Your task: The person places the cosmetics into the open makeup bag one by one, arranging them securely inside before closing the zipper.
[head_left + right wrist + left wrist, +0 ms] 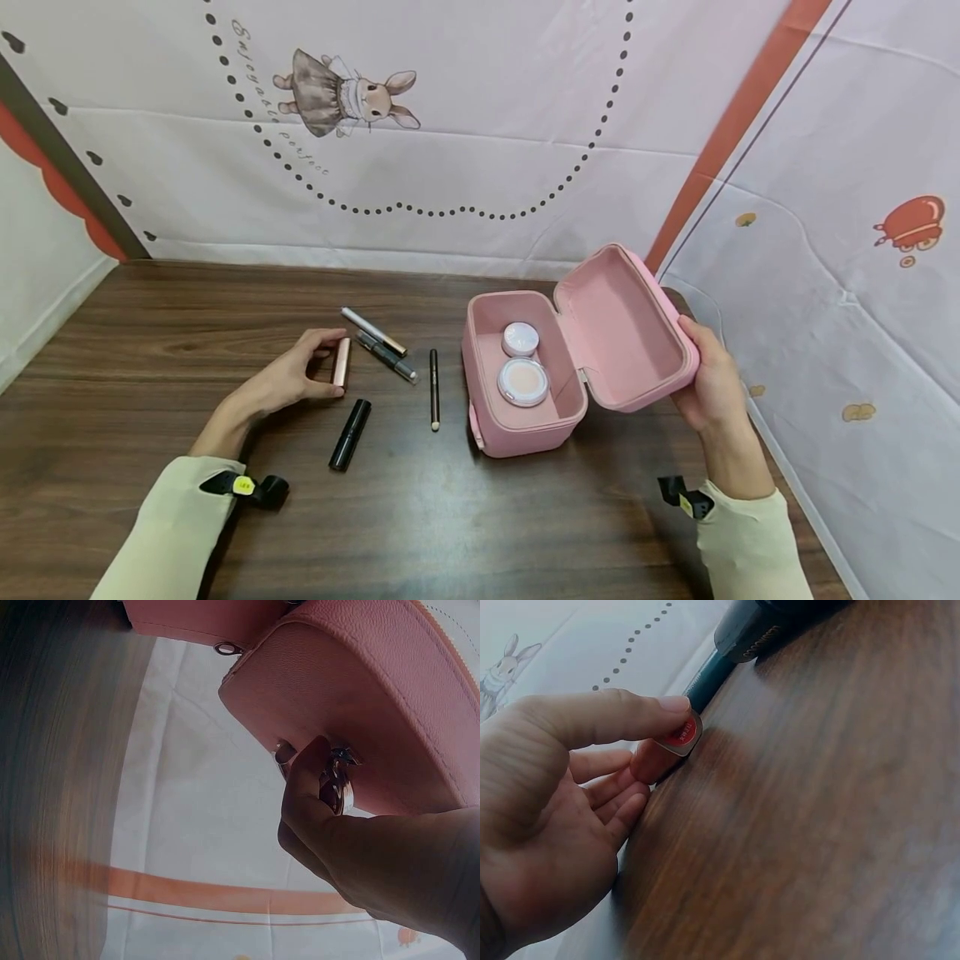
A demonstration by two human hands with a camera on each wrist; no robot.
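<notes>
My left hand (285,377) pinches a rose-gold lipstick tube (341,363) between thumb and fingertips, low over the table. In the left wrist view the round red label (682,733) on the tube's end faces the camera. On the right, a pink cosmetic case (525,442) stands with its lid (622,333) swung back. My right hand (712,383) holds the lid at its outer side, fingers curled at a shiny metal handle fitting (341,787). Inside the case lie a round cushion compact (522,382) and a smaller white round container (521,339).
Between my left hand and the case lie a silver pen-like tube (372,331), a dark clear-capped pen (386,357) and a slim black pencil (434,390). A thick black tube (350,435) is nearer me. Printed cloth (480,150) hangs behind the wooden table (450,525).
</notes>
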